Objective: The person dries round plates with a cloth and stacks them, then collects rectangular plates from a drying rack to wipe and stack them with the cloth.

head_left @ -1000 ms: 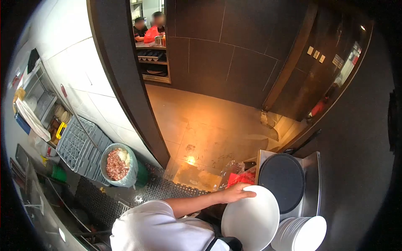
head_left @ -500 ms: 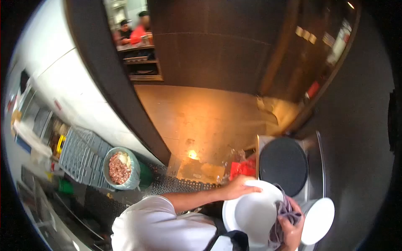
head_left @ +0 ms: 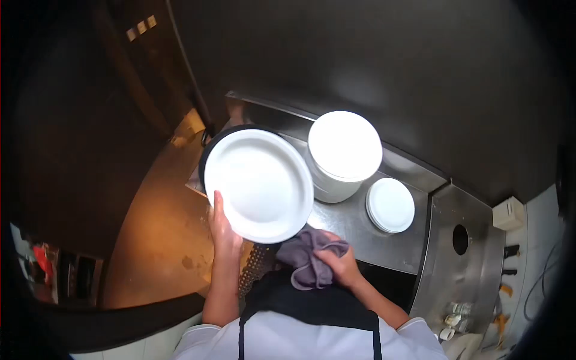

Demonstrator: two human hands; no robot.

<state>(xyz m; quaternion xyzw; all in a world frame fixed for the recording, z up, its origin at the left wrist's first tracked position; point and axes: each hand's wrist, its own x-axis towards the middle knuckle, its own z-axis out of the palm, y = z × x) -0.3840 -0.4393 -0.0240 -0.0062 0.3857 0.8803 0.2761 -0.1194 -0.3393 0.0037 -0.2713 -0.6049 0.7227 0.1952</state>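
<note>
My left hand (head_left: 225, 233) grips a round white plate (head_left: 259, 186) by its lower left edge, thumb on the face. The plate is tilted with its face toward me. In my right hand (head_left: 339, 261) a crumpled grey-purple cloth (head_left: 306, 258) is bunched, just below the plate's lower right rim. Behind the plate, a black round surface (head_left: 203, 157) is mostly hidden. A tall stack of white plates (head_left: 345, 147) stands on the steel counter (head_left: 384, 249), and a lower stack of smaller white plates (head_left: 391, 205) sits to its right.
A steel surface with a round hole (head_left: 460, 239) adjoins the counter at the right. Knives (head_left: 510, 252) hang on the wall beyond, below a white box (head_left: 507, 213). A dark wall (head_left: 420, 78) rises behind the counter. Brown floor (head_left: 159, 234) lies to the left.
My view has swung right, toward the counter. The plate has come up over the black round surface, and the cloth, earlier against the plate's rim, is now lower and beside it.
</note>
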